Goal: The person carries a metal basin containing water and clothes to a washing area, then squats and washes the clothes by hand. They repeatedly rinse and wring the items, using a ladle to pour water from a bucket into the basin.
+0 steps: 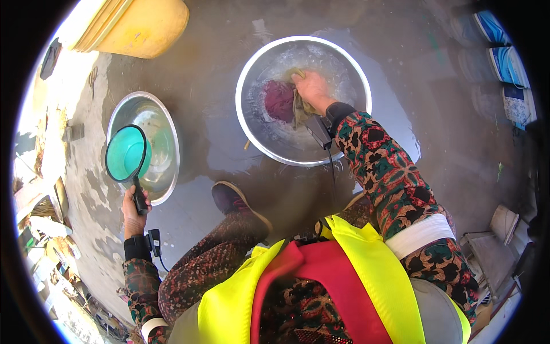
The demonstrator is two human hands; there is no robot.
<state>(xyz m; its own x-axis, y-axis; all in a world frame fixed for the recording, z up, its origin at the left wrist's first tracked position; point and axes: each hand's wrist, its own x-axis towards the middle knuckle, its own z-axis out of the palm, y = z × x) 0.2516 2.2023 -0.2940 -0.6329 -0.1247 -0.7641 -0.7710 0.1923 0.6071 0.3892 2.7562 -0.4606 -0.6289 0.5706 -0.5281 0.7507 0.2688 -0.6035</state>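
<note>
My left hand (135, 210) grips the black handle of a green plastic dipper (125, 154), its bowl over the near left side of a metal basin (175, 172). To the right stands a larger metal basin (239, 101) with sudsy water in it. My right hand (313, 88) is inside that basin, its fingers closed on an olive cloth (299, 109). A dark red cloth (278, 101) lies in the water just left of the hand. A small black device with a cord is strapped at each wrist.
A large yellow plastic container (142, 30) stands at the upper left. The concrete floor (206, 129) is wet around the basins. Blue-and-white packages (509, 64) line the right edge, and a small stool-like object (492, 253) is at the lower right. Clutter lies along the left edge.
</note>
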